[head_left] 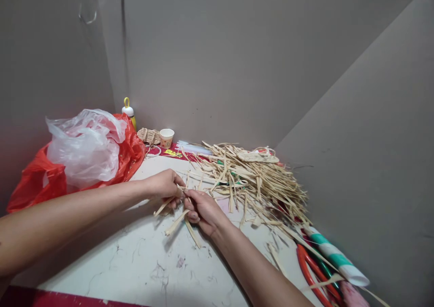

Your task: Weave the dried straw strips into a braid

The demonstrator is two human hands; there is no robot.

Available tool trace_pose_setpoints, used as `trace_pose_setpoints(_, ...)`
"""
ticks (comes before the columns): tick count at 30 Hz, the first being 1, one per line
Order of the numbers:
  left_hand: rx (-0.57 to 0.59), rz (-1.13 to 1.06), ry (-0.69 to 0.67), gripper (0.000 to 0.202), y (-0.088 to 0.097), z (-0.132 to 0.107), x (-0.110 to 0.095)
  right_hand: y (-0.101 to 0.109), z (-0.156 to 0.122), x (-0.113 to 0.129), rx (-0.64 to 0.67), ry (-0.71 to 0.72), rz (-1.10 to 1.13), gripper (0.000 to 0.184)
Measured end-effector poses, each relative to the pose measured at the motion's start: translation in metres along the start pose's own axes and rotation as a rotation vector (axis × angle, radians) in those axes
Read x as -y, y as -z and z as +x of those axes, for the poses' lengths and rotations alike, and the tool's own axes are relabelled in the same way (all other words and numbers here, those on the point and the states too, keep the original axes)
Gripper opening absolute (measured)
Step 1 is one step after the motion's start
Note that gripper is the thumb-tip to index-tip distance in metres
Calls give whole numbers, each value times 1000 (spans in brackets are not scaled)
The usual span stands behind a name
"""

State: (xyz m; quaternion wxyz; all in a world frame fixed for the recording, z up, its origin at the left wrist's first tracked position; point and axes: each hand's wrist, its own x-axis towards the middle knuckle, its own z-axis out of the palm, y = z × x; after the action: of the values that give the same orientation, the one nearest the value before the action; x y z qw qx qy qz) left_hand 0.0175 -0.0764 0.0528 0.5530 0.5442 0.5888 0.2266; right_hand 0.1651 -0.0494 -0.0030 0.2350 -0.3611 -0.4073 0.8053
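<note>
My left hand (165, 185) and my right hand (202, 210) meet over the white table (135, 262), both pinched on a few pale straw strips (178, 221) that cross and hang down between them. The fingers of each hand are closed round the strips. Just beyond the hands lies a big heap of the same straw strips (257, 180), spreading toward the right wall.
A red plastic bag (30, 185) with a clear bag (84, 148) on top sits at the left. At the back stand a yellow-capped bottle (129, 111), a small woven piece (149, 136) and a paper cup (166, 138). Red hoops (310, 273) and a green-striped roll (335, 257) lie at right.
</note>
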Motion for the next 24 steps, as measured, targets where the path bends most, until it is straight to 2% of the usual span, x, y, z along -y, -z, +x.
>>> trace_pose_setpoints(4, -25, 34, -27, 14, -5, 0, 7, 0, -1, -2, 36, -1, 19, 27)
trace_pose_setpoints(10, -204, 143, -78, 20, -19, 2, 21, 0, -2, -2, 61, 11, 24, 26)
trace_pose_setpoints(14, -128, 113, -68, 18, -20, -6, 19, -1, -2, -2, 66, 25, -5, 24)
trace_pose_setpoints(18, -66, 19, -71, 28, -10, -9, 16, 0, -2, -2, 89, 19, -10, 27)
trace_pose_setpoints(24, -136, -38, -94, 22, 3, 2, 20, 5, -1, -1, 130, -4, -11, 21)
